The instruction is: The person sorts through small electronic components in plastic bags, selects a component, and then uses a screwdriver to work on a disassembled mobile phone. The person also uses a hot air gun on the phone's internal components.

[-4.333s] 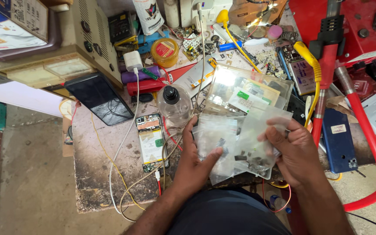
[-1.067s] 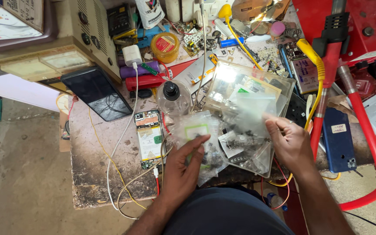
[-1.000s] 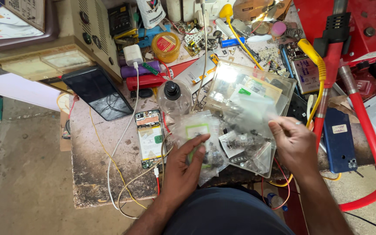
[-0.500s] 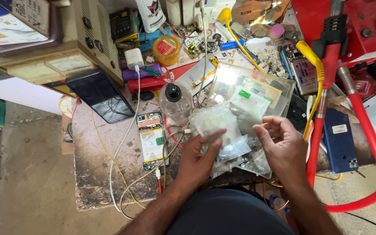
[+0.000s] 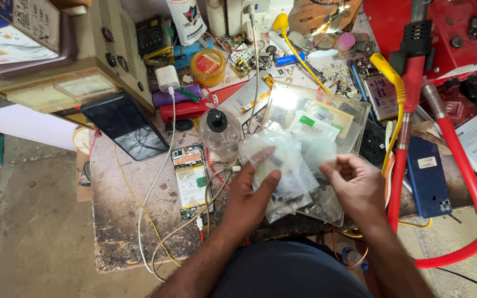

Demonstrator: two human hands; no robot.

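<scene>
Holding clear plastic bags (image 5: 282, 165) — left hand (image 5: 249, 193) fingers closed underneath, right hand (image 5: 354, 185) fingers pinching one edge

Bright, even daylight fills the scene; strong white glare blooms on the clear plastic box (image 5: 286, 100) (contents washed out there). Shadows stay soft, focus crisp, edges slightly bowed.

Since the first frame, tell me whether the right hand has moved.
Yes. The right hand has drawn inward toward the left hand and the clear bags, farther from the blue phone beside the red handle.
</scene>
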